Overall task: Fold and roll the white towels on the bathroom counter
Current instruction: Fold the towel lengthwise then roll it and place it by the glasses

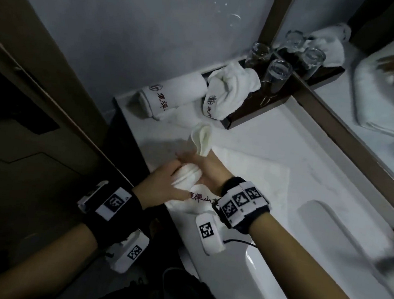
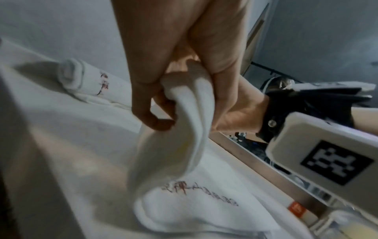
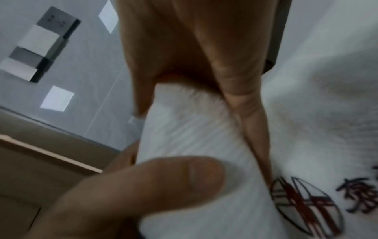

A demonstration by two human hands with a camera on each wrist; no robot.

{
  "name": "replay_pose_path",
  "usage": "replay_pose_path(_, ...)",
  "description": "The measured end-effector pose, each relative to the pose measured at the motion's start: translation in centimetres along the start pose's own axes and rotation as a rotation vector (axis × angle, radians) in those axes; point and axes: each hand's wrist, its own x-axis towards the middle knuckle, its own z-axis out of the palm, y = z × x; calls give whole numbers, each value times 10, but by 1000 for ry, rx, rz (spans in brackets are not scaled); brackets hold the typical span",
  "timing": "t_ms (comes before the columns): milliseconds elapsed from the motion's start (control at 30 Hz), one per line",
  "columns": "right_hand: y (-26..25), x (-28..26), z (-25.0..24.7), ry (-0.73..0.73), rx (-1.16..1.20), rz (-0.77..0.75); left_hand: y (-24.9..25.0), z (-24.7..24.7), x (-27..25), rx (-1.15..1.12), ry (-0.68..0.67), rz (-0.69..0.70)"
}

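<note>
White terry fills both palms: the towel (image 1: 186,176) sits at the counter's (image 1: 275,142) near edge, about 7 o'clock from the sink basin (image 1: 327,222), half rolled, its loose tail poking up at 12 o'clock. Left hand (image 1: 164,182) wraps the roll from 9 o'clock, fingers (image 2: 147,116) curled and pinching a fold; right hand (image 1: 209,172) closes on it from 3 o'clock, thumb (image 3: 174,174) pressed onto the cloth. Rolling seems midway. Next comes tucking that tail in tightly, then laying the roll by the finished roll (image 1: 172,94) at 11 o'clock, beside the glasses (image 1: 279,69)
</note>
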Motion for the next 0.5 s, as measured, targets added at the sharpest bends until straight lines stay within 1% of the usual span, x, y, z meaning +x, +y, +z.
replay_pose_path(67, -7, 1, 7, 140, -72, -63, 0, -5, -10, -215, -42, 0)
replay_pose_path(100, -12, 0, 9, 171, -81, -91, 0, -10, -16, -351, -27, 4)
replay_pose_path(133, -19, -3, 10, 172, -56, -115, -2, -16, -21, -429, 71, -22)
replay_pose_path(167, -26, -6, 11, 152, 2, -139, -4, -22, -24, -457, 215, -76)
replay_pose_path(200, -34, -11, 12, 123, 80, -173, -8, -28, -25, -457, 379, -170)
replay_pose_path(233, -43, -16, 13, 102, 165, -212, -13, -32, -26, -469, 515, -289)
replay_pose_path(267, -52, -22, 13, 92, 264, -250, -16, -35, -27, -504, 578, -414)
replay_pose_path(300, -59, -29, 10, 87, 372, -282, -16, -36, -27, -575, 574, -521)
replay_pose_path(333, -65, -35, 5, 73, 474, -307, -16, -35, -28, -666, 512, -585)
replay_pose_path(367, -67, -41, -3, 47, 549, -338, -16, -33, -28, -781, 428, -605)
replay_pose_path(400, -66, -48, -11, 28, 597, -372, -16, -30, -28, -900, 363, -580)
replay_pose_path(433, -61, -56, -19, 34, 612, -392, -16, -27, -25, -1016, 336, -527)
replay_pose_path(500, -41, -70, -35, 96, 572, -354, -16, -23, -17, -1165, 362, -405)
